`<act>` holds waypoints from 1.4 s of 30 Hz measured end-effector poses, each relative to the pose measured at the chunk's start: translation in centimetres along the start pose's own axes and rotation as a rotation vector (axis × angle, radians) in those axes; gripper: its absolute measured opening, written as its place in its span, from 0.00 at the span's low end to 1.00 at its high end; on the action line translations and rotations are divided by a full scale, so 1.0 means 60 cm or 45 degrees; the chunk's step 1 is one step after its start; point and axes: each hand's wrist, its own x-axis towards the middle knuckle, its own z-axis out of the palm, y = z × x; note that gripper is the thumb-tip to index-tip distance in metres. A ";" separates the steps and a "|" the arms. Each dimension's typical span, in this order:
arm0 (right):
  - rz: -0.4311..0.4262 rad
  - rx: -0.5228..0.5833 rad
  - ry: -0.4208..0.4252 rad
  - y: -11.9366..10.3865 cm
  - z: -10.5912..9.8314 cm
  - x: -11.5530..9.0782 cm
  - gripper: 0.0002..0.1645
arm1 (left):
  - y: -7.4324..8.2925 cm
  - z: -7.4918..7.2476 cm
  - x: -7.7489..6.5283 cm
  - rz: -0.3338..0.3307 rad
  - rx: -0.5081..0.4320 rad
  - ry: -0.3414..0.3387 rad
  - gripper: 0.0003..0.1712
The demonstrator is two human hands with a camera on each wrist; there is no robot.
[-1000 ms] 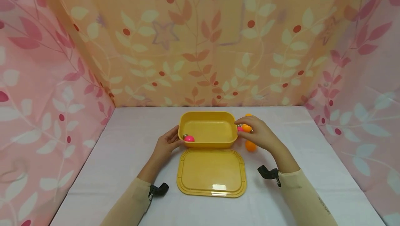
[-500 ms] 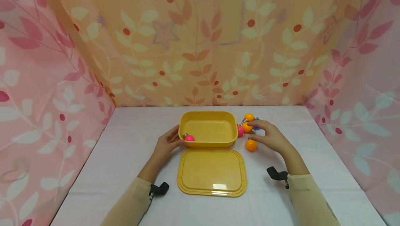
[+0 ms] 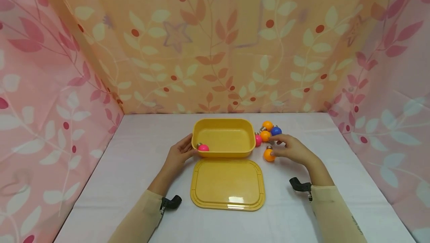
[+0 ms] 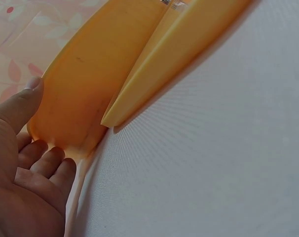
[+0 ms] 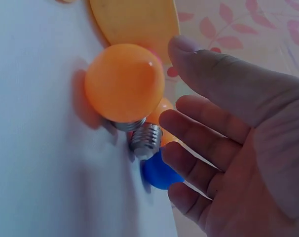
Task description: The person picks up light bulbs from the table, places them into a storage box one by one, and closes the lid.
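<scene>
My left hand (image 3: 178, 156) holds the left end of a yellow plastic box (image 3: 228, 138), thumb by the near corner and fingertips against the wall, as the left wrist view shows. Inside, a pink light bulb (image 3: 203, 147) lies at the near left corner. My right hand (image 3: 291, 148) is at the nearest orange bulb (image 3: 269, 155), thumb and fingers apart. In the right wrist view that orange bulb (image 5: 124, 83) lies on the cloth beyond the fingertips, its metal screw base towards a blue bulb (image 5: 162, 170).
Right of the box lie a pink bulb (image 3: 258, 140), two more orange bulbs and the blue one, grouped together. A flat yellow lid (image 3: 228, 185) lies in front of the box on the white tablecloth (image 3: 141, 153). Patterned fabric walls (image 3: 215, 49) enclose the back and sides.
My right hand has moved from the box's right end, over the bulbs, to the right and down beside the nearest orange one. The left hand and box have stayed in place.
</scene>
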 end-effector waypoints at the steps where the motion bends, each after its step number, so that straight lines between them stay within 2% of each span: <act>1: 0.006 -0.004 -0.005 0.003 0.000 0.001 0.38 | 0.000 0.000 0.001 0.001 0.003 -0.001 0.42; 8: 0.028 -0.016 -0.030 0.017 0.004 0.002 0.42 | 0.003 0.002 0.003 -0.022 0.020 0.003 0.43; 15: 0.014 0.008 -0.053 0.021 0.007 0.002 0.41 | 0.004 0.003 0.007 -0.001 0.005 -0.006 0.43; 25: 0.049 0.035 -0.100 0.024 0.009 0.004 0.42 | 0.002 0.002 0.007 -0.004 0.014 -0.003 0.43; 42: -0.009 0.045 -0.053 0.023 0.016 0.008 0.40 | 0.001 0.000 0.001 -0.025 -0.011 0.003 0.44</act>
